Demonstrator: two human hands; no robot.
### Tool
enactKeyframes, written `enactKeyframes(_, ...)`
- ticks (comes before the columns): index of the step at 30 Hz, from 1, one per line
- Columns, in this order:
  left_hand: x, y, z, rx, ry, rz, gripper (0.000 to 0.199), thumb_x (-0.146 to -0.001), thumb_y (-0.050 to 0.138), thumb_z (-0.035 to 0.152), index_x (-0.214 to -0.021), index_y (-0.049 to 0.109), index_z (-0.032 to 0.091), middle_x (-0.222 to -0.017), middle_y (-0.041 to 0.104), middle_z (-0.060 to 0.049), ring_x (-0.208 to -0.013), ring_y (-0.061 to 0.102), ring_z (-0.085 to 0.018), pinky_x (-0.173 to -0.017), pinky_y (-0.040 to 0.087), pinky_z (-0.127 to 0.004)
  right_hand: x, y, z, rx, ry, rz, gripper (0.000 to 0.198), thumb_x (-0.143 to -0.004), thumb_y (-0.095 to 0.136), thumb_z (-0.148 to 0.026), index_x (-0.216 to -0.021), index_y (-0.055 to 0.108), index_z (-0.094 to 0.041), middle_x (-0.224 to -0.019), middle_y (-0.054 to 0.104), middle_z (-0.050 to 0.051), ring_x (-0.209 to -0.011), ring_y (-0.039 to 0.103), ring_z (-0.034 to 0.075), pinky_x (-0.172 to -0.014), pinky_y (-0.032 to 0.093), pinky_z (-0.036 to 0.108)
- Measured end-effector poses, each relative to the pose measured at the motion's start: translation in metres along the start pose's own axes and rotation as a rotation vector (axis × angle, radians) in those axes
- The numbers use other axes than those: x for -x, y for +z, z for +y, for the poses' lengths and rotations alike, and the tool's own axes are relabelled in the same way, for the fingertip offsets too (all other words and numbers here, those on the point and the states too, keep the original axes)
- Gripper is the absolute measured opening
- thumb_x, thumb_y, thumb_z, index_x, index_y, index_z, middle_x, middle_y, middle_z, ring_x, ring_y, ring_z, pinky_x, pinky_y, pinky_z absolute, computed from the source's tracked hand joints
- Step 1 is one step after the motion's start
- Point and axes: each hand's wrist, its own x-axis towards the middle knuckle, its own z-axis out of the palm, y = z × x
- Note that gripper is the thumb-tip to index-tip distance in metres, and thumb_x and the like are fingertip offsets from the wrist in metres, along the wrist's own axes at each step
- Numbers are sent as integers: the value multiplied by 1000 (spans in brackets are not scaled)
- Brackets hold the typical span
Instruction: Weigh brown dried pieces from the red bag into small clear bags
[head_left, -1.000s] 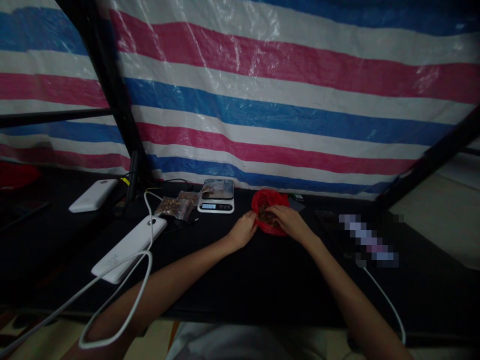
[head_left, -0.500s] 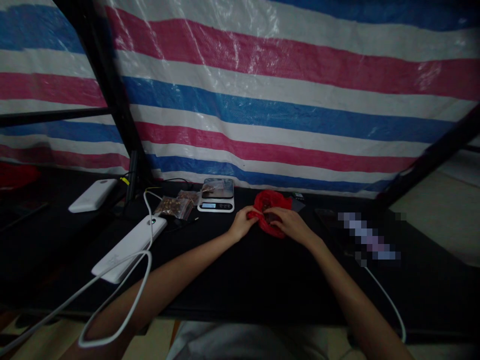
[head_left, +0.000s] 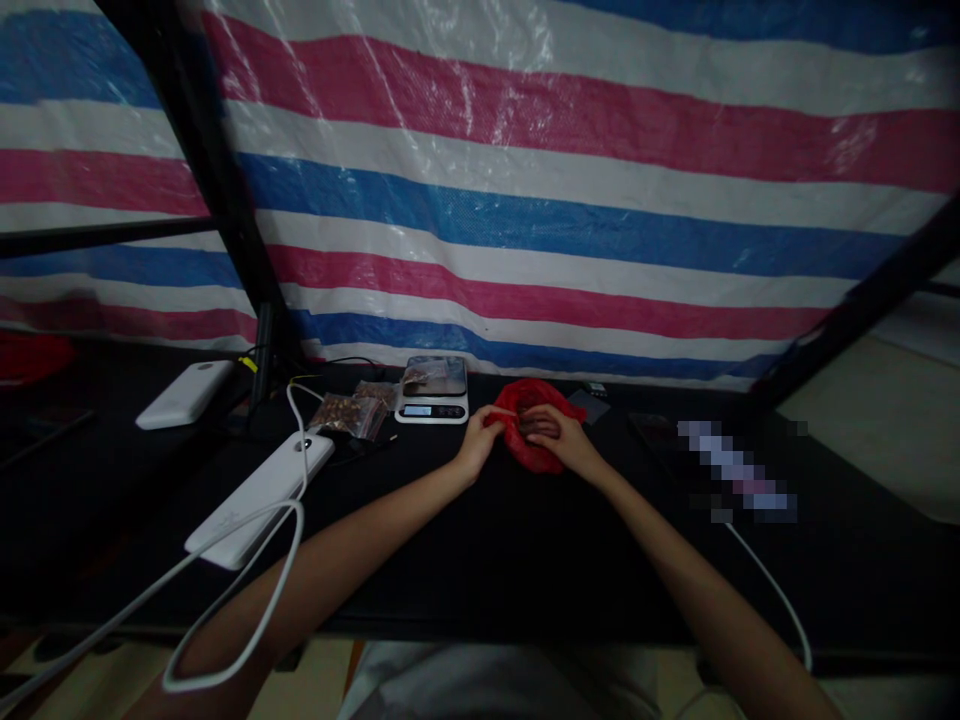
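Observation:
A red plastic bag (head_left: 531,457) rests on the black table with its mouth spread, and dark contents show dimly inside. My left hand (head_left: 478,438) is closed on the bag's left rim, thumb and fingers pinching the plastic. Over the mouth, my right hand (head_left: 564,437) reaches in from the right with its fingers bent together; whatever they grip is hidden. To the left stands a white digital scale (head_left: 432,411) with a lit display, a small clear bag (head_left: 426,376) lying on its plate. Beside it are clear zip bags (head_left: 349,414) of brown bits.
A white power bank (head_left: 251,508) with a looping white cable lies at left, and another white power bank (head_left: 185,393) farther left. On the right is a phone-like device (head_left: 735,465), partly pixelated, with a cable. Striped sheeting (head_left: 525,230) hangs behind the black table (head_left: 510,570).
My right hand has moved slightly left and deeper over the bag's mouth. My left hand keeps its hold on the rim, and the bag has shifted a little left.

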Motion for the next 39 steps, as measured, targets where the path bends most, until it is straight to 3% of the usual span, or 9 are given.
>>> enactKeyframes(9, -5, 1, -12, -164, 54, 13, 25, -69, 49, 3, -89, 58, 14, -98, 60, -5, -98, 53, -15, -95, 37, -33, -4, -16, -4, -51, -113, 65, 39, -72, 61, -33, -106, 46, -21, -110, 59, 11, -105, 56, 20, -92, 42, 40)
enactKeyframes(15, -1, 4, -8, -220, 142, -237, 32, -70, 57, 6, -101, 53, 14, -108, 54, -8, -105, 49, -17, -98, 34, -35, -12, -28, -15, -51, -111, 222, 49, -72, 62, -36, -113, 39, -24, -116, 56, 11, -106, 55, 20, -94, 41, 41)
enactKeyframes(19, 10, 3, 0, -320, 213, -383, 44, -70, 57, 7, -112, 47, 16, -115, 47, -9, -112, 45, -19, -101, 32, -36, -32, -26, -32, -67, -157, 214, 44, -73, 61, -37, -111, 42, -25, -117, 56, 10, -107, 54, 20, -94, 41, 41)
enactKeyframes(23, 12, -1, 18, -642, 418, -279, 60, -63, 44, -5, -118, 42, 19, -129, 36, -10, -125, 30, -21, -106, 23, -41, -64, -16, -56, -114, -263, 164, 40, -73, 61, -38, -108, 46, -24, -116, 57, 9, -106, 55, 20, -92, 42, 40)
enactKeyframes(27, -22, -35, 60, -905, 563, -69, 71, -58, 37, -9, -124, 38, 17, -133, 33, -11, -127, 27, -21, -105, 22, -39, -100, -8, -78, -132, -367, 192, 42, -73, 61, -39, -110, 48, -24, -117, 57, 8, -107, 54, 20, -94, 41, 39)
enactKeyframes(30, -65, -81, 93, -1046, 569, -291, 51, -65, 45, -2, -111, 53, 19, -132, 39, -8, -124, 32, -21, -104, 24, -37, -123, -5, -85, -145, -410, 253, 44, -73, 61, -41, -112, 48, -23, -117, 57, 7, -109, 53, 20, -96, 39, 40)
enactKeyframes(32, -89, -110, 102, -1045, 474, -308, 42, -67, 57, 12, -109, 55, 18, -125, 47, -9, -118, 39, -22, -101, 29, -35, -134, -1, -84, -167, -420, 296, 45, -73, 61, -41, -113, 48, -23, -118, 57, 7, -111, 51, 19, -97, 38, 40)
enactKeyframes(36, -111, -139, 86, -963, 220, -372, 47, -61, 69, 35, -102, 61, 14, -101, 63, -8, -93, 57, -22, -82, 43, -28, -145, 10, -74, -250, -390, 286, 46, -74, 60, -41, -113, 48, -22, -116, 59, 8, -108, 54, 19, -94, 40, 40)
enactKeyframes(39, -112, -142, 64, -907, 194, -385, 44, -58, 71, 36, -95, 64, 13, -90, 66, -6, -79, 59, -20, -70, 44, -26, -144, 18, -67, -245, -341, 210, 45, -72, 62, -42, -110, 49, -21, -112, 61, 8, -104, 56, 20, -93, 41, 40)
